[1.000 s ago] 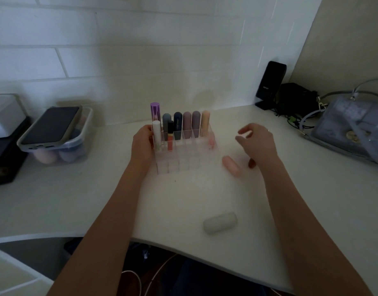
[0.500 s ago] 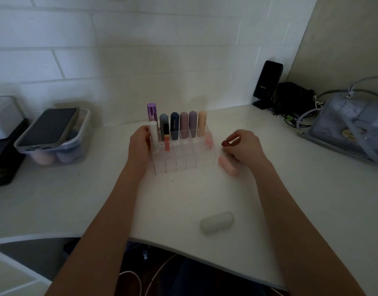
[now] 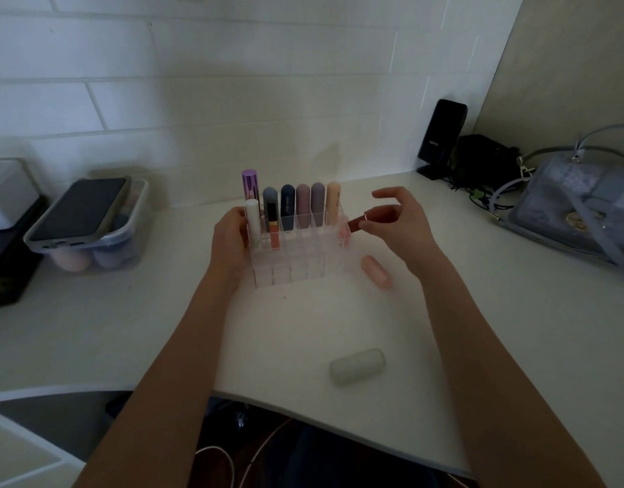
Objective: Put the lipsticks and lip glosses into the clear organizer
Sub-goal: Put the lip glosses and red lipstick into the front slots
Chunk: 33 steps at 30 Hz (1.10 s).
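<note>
Two tubes lie loose on the desk (image 3: 514,311) while the clear organizer (image 3: 296,255) already holds a back row plus a few in the next row. On the left, my left hand (image 3: 229,241) wraps the organizer's end wall to steady it. Moving right, my right hand (image 3: 398,223) pinches a dark red lip gloss (image 3: 370,218), tilted nearly flat, its tip at the organizer's right edge. I'm mid-placement; next I'd stand it upright over a free cell and lower it. Beyond that wait the pink lipstick (image 3: 375,272) beside the organizer and the pale grey tube (image 3: 358,366) near the desk edge.
</note>
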### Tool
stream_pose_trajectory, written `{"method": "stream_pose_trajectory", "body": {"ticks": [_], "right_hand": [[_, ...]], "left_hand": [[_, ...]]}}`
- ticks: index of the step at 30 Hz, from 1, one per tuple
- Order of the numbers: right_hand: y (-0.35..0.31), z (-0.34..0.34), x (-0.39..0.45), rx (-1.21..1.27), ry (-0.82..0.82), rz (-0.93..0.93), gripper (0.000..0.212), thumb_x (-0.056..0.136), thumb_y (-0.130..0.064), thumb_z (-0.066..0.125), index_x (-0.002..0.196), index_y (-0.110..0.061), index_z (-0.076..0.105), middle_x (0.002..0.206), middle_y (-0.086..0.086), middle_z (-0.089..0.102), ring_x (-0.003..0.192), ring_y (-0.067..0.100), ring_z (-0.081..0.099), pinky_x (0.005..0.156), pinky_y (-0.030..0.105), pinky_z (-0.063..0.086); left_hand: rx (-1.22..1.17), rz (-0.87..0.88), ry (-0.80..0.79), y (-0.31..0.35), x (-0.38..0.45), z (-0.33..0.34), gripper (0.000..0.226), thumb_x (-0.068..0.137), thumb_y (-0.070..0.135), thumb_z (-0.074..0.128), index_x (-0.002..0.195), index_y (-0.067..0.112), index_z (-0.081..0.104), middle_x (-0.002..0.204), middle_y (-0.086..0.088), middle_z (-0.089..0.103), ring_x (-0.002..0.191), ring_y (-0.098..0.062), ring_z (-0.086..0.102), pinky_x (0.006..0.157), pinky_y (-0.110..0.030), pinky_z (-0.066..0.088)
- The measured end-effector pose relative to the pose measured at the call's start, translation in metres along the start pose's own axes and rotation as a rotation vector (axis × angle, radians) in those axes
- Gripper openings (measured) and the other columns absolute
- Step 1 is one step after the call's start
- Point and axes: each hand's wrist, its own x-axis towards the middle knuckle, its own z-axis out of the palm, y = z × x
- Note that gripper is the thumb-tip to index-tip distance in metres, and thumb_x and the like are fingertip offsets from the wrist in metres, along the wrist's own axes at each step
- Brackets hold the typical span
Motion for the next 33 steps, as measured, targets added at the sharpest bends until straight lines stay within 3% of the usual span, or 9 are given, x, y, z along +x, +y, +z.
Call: {"method": "stream_pose_trajectory", "body": {"ticks": [4,9,15,18,22,27,30,33], "right_hand": [[0.001,-0.003,0.002,0.047,-0.039,-0.021,0.028,0.086,0.000,0.061,0.109,-0.014,0.057,0.093,0.005,0.068,0.096,0.010,0.066,0.080,0.032,0.051],[0.006,0.000,0.005,-0.050,-0.062,-0.013,0.027,0.090,-0.003,0.056,0.113,-0.017,0.054,0.103,0.002,0.068,0.095,0.008,0.062,0.078,0.025,0.047],[0.013,0.009,0.002,-0.274,-0.125,-0.087,0.026,0.088,-0.003,0.056,0.109,-0.019,0.054,0.091,0.000,0.062,0.064,-0.001,0.056,0.056,0.010,0.038],[0.015,0.011,0.001,-0.279,-0.137,-0.108,0.031,0.085,-0.002,0.060,0.111,-0.019,0.053,0.087,-0.007,0.058,0.077,0.006,0.058,0.061,0.013,0.041],[0.018,0.013,0.004,-0.251,-0.150,-0.094,0.026,0.083,-0.007,0.065,0.106,-0.017,0.059,0.088,-0.007,0.059,0.082,0.001,0.055,0.055,0.003,0.042],[0.025,0.016,0.008,-0.288,-0.144,-0.117,0.022,0.084,-0.013,0.065,0.105,-0.015,0.062,0.086,-0.010,0.059,0.088,0.010,0.057,0.068,0.013,0.044],[0.026,0.020,0.009,-0.261,-0.164,-0.114,0.028,0.085,-0.023,0.065,0.111,-0.025,0.057,0.090,-0.012,0.057,0.082,0.006,0.056,0.071,0.020,0.044],[0.027,0.026,0.015,-0.360,-0.229,-0.063,0.024,0.077,-0.041,0.068,0.098,-0.036,0.057,0.100,-0.005,0.065,0.090,0.018,0.064,0.077,0.031,0.050]], "left_hand": [[-0.015,-0.007,-0.004,0.001,0.000,0.000,0.021,0.085,0.024,0.044,0.079,0.013,0.061,0.085,-0.013,0.057,0.083,-0.025,0.052,0.075,-0.039,0.043],[0.013,0.017,0.005,-0.001,0.000,0.000,0.024,0.087,0.024,0.042,0.076,0.016,0.062,0.088,-0.013,0.058,0.084,-0.025,0.054,0.077,-0.039,0.044],[-0.002,-0.011,-0.004,0.000,0.001,-0.001,0.024,0.079,0.031,0.047,0.084,0.012,0.061,0.088,-0.014,0.055,0.083,-0.025,0.050,0.076,-0.040,0.041],[-0.002,-0.005,0.000,0.000,0.001,0.000,0.022,0.081,0.028,0.046,0.083,0.012,0.060,0.088,-0.015,0.056,0.083,-0.025,0.052,0.076,-0.040,0.043],[0.009,-0.009,0.004,0.000,0.002,0.000,0.024,0.081,0.030,0.045,0.084,0.012,0.060,0.089,-0.015,0.056,0.083,-0.026,0.052,0.077,-0.041,0.043],[0.006,-0.008,0.003,0.000,0.003,0.000,0.028,0.075,0.033,0.047,0.085,0.011,0.060,0.088,-0.014,0.055,0.082,-0.026,0.050,0.076,-0.041,0.041],[0.011,-0.012,0.001,0.000,0.003,-0.001,0.028,0.076,0.034,0.047,0.084,0.012,0.062,0.088,-0.016,0.056,0.082,-0.026,0.051,0.076,-0.042,0.043],[0.026,-0.010,0.001,-0.001,0.003,-0.002,0.027,0.076,0.035,0.047,0.080,0.015,0.065,0.088,-0.015,0.059,0.083,-0.026,0.054,0.077,-0.042,0.044]]}}
